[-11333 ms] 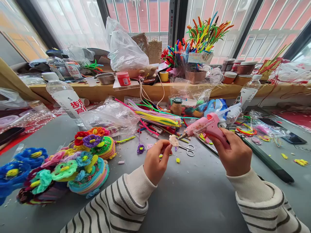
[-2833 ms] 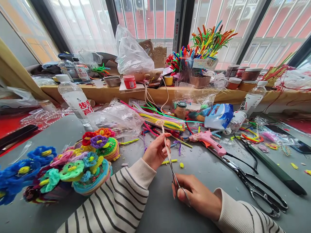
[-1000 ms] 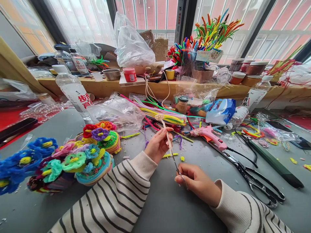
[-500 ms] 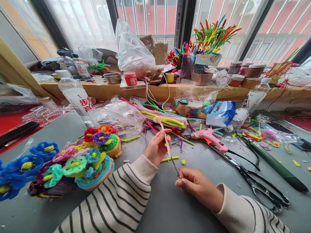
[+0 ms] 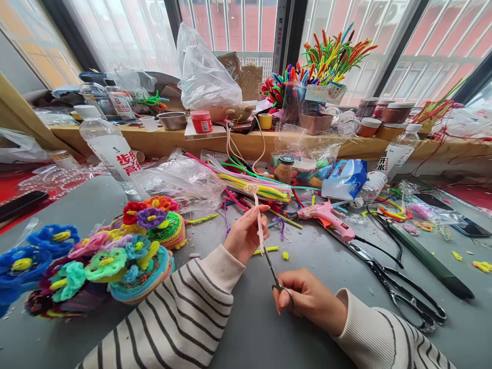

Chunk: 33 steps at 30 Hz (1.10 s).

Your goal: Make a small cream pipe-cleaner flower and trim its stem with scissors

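My left hand (image 5: 244,233) pinches a pale cream pipe cleaner (image 5: 258,220) that stands nearly upright, with a small curled knot at its top. My right hand (image 5: 307,300) is closed round small scissors (image 5: 273,274), whose blades point up at the lower end of the pipe cleaner. Both hands hover over the grey table (image 5: 269,333), in front of a pile of coloured pipe cleaners (image 5: 253,184). A pink glue gun (image 5: 330,218) lies to the right of my left hand.
Stacked pipe-cleaner flower coasters (image 5: 142,246) and blue flowers (image 5: 34,253) fill the left. Large black scissors (image 5: 403,294) and a dark green rod (image 5: 430,264) lie to the right. A water bottle (image 5: 109,151), plastic bags and a cluttered wooden sill (image 5: 238,141) stand behind.
The glue gun I held has been laid on the table. My right hand has taken the small scissors, and over the last second their blades have come up to the pipe cleaner's lower end.
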Motion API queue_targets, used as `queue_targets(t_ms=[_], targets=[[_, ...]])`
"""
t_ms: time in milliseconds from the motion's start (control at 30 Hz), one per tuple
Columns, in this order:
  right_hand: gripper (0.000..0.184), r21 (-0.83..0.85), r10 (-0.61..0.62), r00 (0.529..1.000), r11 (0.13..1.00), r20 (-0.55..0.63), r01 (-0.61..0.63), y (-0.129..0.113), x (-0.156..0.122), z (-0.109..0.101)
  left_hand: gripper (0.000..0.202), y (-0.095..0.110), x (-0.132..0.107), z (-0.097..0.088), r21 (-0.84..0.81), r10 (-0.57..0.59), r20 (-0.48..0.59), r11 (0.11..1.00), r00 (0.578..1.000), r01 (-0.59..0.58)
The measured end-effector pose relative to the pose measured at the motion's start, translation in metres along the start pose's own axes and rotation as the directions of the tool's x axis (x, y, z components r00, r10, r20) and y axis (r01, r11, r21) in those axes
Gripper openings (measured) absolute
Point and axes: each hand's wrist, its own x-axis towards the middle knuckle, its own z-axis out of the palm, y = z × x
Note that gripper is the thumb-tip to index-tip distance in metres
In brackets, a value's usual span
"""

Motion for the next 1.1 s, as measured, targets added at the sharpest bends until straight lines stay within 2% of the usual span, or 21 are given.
queue_targets(t_ms=[167, 300, 433, 567, 933, 1100], targets=[[0.059, 0.053, -0.068, 0.998, 0.996, -0.016, 0.069, 0.0039, 0.0002, -0.0007, 0.019, 0.0001, -0.0011, 0.0014, 0.006, -0.014, 0.002, 1.000, 1.000, 0.014], [0.060, 0.068, -0.077, 0.996, 0.994, -0.034, 0.079, 0.0037, -0.0015, -0.0002, 0.022, 0.0018, -0.0008, 0.0034, -0.014, -0.008, -0.001, 1.000, 1.000, 0.008], [0.071, 0.084, -0.076, 0.997, 0.993, -0.031, 0.078, 0.0031, -0.0033, -0.0005, 0.024, 0.0032, -0.0016, 0.0049, -0.042, -0.033, -0.022, 0.999, 0.999, 0.032], [0.081, 0.073, -0.089, 0.996, 0.994, 0.032, 0.086, 0.0005, -0.0040, -0.0024, 0.022, 0.0018, -0.0020, 0.0033, -0.037, -0.034, -0.007, 0.999, 0.999, 0.034], [0.080, 0.006, -0.089, 0.995, 0.996, 0.040, 0.089, -0.0023, -0.0061, -0.0026, 0.017, -0.0032, -0.0018, -0.0005, 0.063, -0.042, 0.059, 0.997, 0.997, 0.039], [0.078, -0.037, -0.100, 0.995, 0.994, 0.020, 0.101, 0.0002, -0.0055, -0.0026, 0.017, -0.0013, -0.0018, 0.0005, 0.079, -0.037, 0.035, 0.996, 0.999, 0.034]])
